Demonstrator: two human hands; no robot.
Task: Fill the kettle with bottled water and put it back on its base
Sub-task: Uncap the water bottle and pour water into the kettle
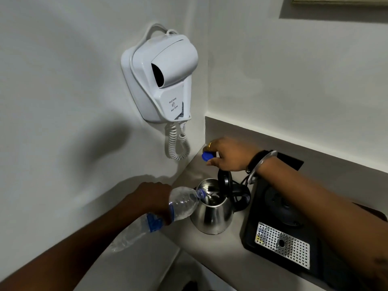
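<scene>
A steel kettle (213, 215) stands on the grey counter (210, 255) with its black lid (225, 181) raised upright. My left hand (147, 201) grips a clear water bottle (180, 204) with a blue label, tipped so its neck sits over the kettle's open mouth; water runs in. My right hand (228, 154) hovers above the lid and holds the blue bottle cap (206, 155) between its fingers. The round black kettle base (281, 204) lies on a black tray to the right, partly under my right forearm.
A white wall-hung hair dryer (161, 78) with a coiled cord (178, 143) hangs above the counter's left corner. The black tray (273, 238) carries a perforated metal drip grid (282, 244). Black cable loops lie behind the kettle (241, 196).
</scene>
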